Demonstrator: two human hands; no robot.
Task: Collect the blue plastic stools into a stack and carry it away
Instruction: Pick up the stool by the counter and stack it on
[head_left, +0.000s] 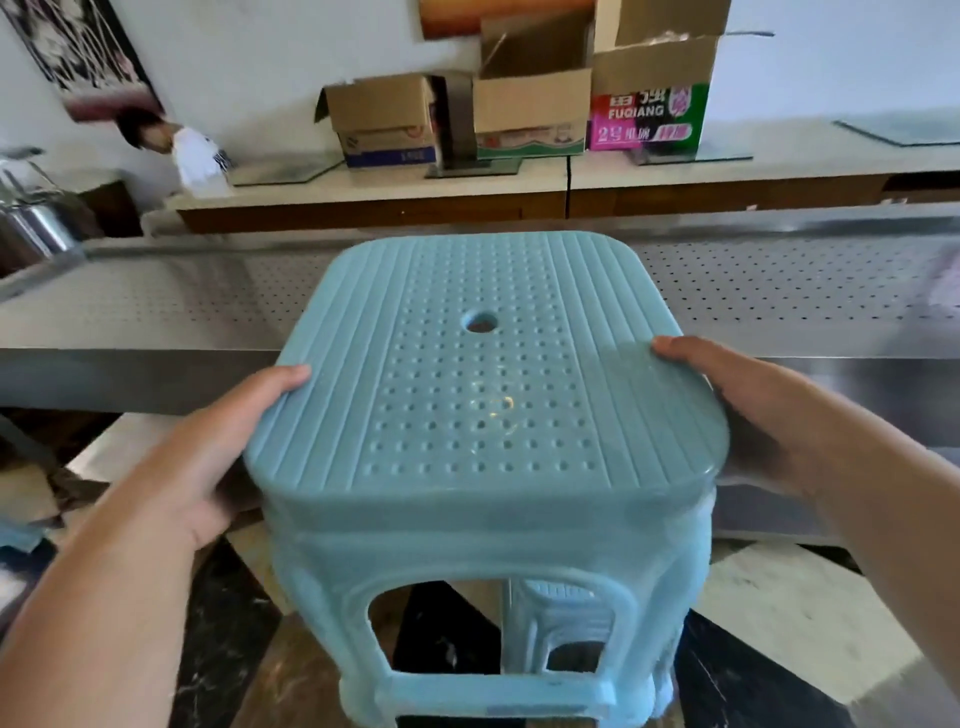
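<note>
Stretching across the whole width behind everything, a steel counter (156, 312) with a perforated top, and beyond it a long white shelf (519, 182) against the wall, loaded with open cardboard boxes (530, 104), one printed in pink and green; a person in a white top (197, 156) bent over at the shelf's left end, blurred. Underfoot, a floor (779, 597) of dark and pale stone tiles. Held up in the middle, in front of the counter and clear of the floor, a blue stool (488, 395), upright and tipped slightly toward the camera, seat covered in small dimples and ribbed along both sides, with a round hole (480, 322) near the seat's centre. Through the arched opening in the near side of the stool, the ribbed legs of another blue stool (566, 618), whether nested inside or standing behind, cannot tell. Clamped on the seat's left edge, the left hand (208, 457), thumb lying on top, fingers curled under and hidden. Clamped on the right edge, the right hand (769, 415), thumb on the seat's rim, remaining fingers wrapped below out of sight
</note>
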